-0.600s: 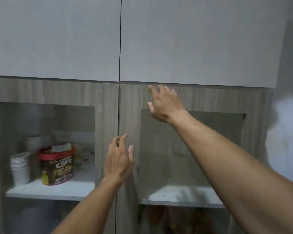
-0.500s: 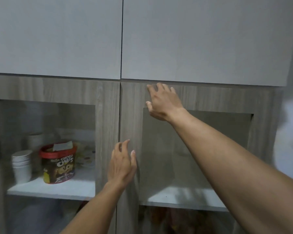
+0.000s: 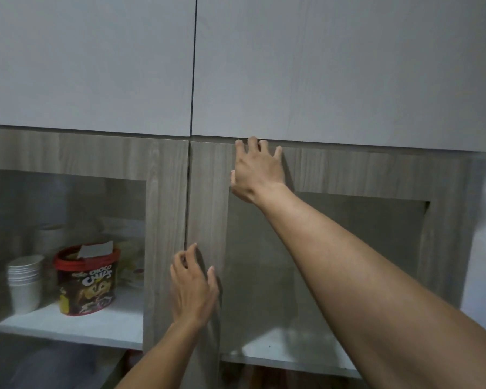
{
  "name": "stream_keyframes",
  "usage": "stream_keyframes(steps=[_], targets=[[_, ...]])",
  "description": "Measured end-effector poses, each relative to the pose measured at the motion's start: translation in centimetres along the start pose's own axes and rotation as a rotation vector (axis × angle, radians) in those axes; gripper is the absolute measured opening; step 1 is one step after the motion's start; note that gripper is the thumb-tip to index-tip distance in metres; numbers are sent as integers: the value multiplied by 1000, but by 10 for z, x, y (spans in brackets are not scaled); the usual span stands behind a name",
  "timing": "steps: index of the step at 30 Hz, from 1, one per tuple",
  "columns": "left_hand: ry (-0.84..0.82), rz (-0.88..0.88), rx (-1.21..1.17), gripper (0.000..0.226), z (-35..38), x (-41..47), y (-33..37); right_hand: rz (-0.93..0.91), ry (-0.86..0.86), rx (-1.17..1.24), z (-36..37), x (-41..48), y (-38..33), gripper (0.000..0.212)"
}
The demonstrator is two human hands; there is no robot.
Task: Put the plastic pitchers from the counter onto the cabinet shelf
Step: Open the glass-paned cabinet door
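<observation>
grey wood cabinet, glass doors shut. right hand flat on the right door's top rail, grip open, empty — left hand below, fingers curled at the centre seam, holding nothing. no pitchers in view.

Two upper doors sit above two glazed doors, left and right. Behind the left one, a shelf carries stacked cups at left and a tub just right of them. The right shelf lies behind the right door.

Both hands flat on wood-grain cabinet door, glass-fronted shelf
</observation>
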State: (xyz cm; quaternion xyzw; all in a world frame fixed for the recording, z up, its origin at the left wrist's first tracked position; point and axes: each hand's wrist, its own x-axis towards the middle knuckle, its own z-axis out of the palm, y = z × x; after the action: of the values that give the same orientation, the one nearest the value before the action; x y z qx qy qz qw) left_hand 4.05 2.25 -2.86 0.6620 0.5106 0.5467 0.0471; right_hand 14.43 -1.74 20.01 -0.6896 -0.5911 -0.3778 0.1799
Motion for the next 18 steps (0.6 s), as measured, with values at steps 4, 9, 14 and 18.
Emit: stream_keyframes(steps=[4,9,14,18], targets=[[26,-53,-22,55,-2,-7,3,9,-9,55,-11,-2,1,60],[10,-102,-109,66,-28,-22,2,-2,-9,110,-31,-17,1,54],[-114,-127,-148,76,-66,-34,-2,10,-12,152,-58,-38,-3,66],[-162,-65,-194,56,-102,-43,-4,58,-40,248,-91,-62,-6,76]])
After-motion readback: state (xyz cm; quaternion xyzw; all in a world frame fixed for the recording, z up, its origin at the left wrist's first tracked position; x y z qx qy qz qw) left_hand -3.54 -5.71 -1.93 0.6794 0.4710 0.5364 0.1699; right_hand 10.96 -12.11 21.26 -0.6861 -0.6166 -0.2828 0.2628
